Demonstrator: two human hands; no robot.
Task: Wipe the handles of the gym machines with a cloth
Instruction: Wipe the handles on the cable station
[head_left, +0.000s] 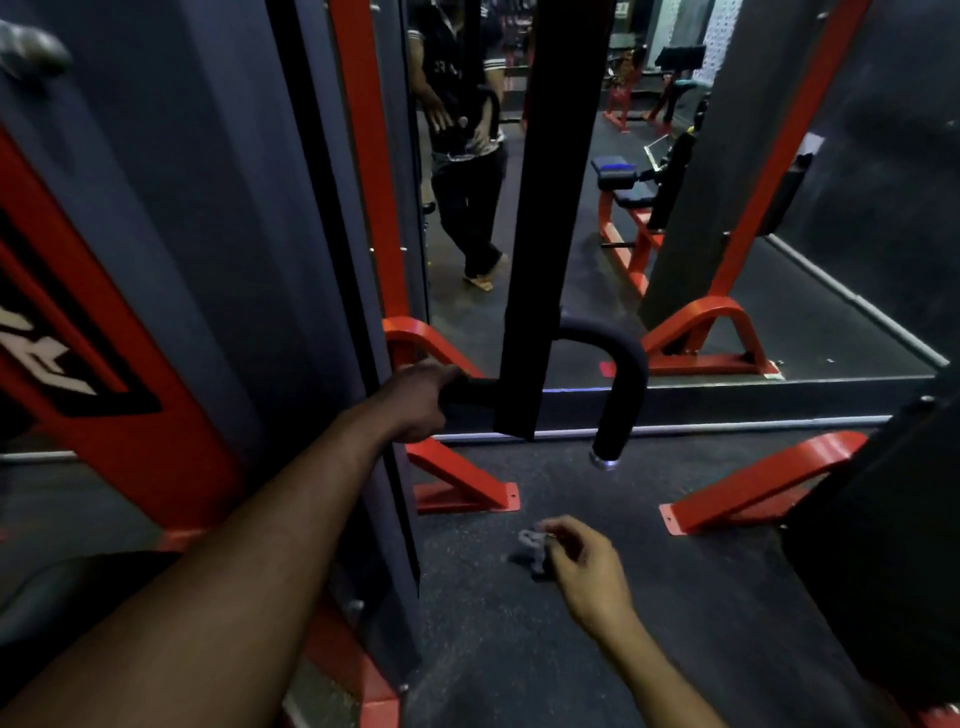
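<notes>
- Pinching a small crumpled grey cloth (532, 548) between thumb and fingers (563, 530), the right hand (582, 566) hangs low over the dark speckled rubber floor (675, 623), well apart from the machine.
- Reaching forward, the left hand (421, 400) has its fingers closed around the straight end of a black padded U-shaped handle (626, 374).
- The handle curves behind a black vertical post (550, 208); its free end points down, tipped with a silver cap (603, 461).
- Red steel frame feet (462, 478) stand on the floor beside it.
- Behind, a wall mirror (727, 156) reflects the person and red benches.
</notes>
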